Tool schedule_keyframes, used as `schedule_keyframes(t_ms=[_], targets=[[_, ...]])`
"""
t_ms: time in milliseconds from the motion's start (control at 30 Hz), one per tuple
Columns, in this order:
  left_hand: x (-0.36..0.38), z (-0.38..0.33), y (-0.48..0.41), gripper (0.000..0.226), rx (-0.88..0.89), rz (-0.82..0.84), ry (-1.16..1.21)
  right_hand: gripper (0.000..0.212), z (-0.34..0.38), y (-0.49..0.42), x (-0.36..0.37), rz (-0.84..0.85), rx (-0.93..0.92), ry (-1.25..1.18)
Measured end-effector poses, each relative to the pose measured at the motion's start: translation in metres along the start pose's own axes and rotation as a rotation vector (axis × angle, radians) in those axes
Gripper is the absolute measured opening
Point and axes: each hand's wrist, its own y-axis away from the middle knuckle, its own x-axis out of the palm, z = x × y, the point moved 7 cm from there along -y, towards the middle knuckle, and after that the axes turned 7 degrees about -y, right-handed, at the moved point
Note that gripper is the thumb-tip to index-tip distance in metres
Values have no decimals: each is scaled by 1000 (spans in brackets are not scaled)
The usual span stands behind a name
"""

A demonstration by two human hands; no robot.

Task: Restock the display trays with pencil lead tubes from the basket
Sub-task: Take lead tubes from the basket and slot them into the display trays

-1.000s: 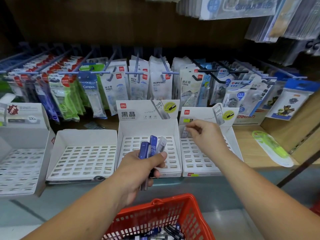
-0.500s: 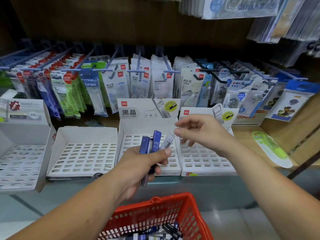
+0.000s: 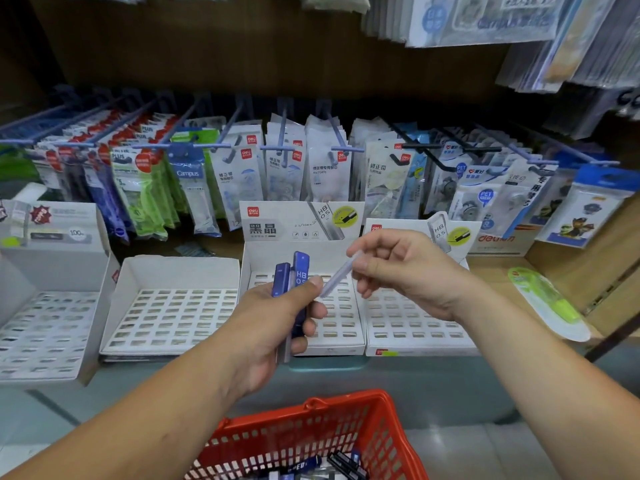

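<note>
My left hand (image 3: 273, 327) grips a small bunch of blue pencil lead tubes (image 3: 294, 275) upright in front of the middle white display tray (image 3: 341, 329). My right hand (image 3: 398, 268) pinches a clear lead tube (image 3: 337, 277) by its upper end; the tube slants down to the left hand's thumb. A second slotted tray (image 3: 408, 323) lies under the right hand. Further white trays stand at centre left (image 3: 166, 317) and far left (image 3: 41, 327). The red basket (image 3: 346, 434) sits at the bottom edge with several lead tubes (image 3: 322, 467) inside.
Packets of correction tape (image 3: 311, 168) hang on blue and black pegs behind the trays. A green-and-white blister pack (image 3: 550, 306) lies on the wooden shelf at the right. Hanging stationery packets (image 3: 485, 19) crowd the upper right.
My right hand came back from the right tray to the left hand and now pinches the clear tube out of the bunch. The left hand has hardly moved.
</note>
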Motion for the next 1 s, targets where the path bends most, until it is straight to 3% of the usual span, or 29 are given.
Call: schedule_keyframes(t_ms=[67,233,367,533,867,1000], targets=[[-1,4,-1,22,-28,-26,-47,8,4,-2,-18,-106,-19,105],[-1,14,-1,27,-104,-45,-94,18,12,5,-72,-416,-17,299],[-1,19,-3,12,-131,-27,-165,20,-2,0,-86,-532,-38,378],[0,19,-3,9,-115,-17,-172,13,-18,-9,-75,-467,-49,438],[3,17,3,24,-116,1,-89,35,-30,-14,-65,-390,-117,569],[3,13,6,30,-107,-10,-91,32,-36,-16,-61,-377,-110,668]])
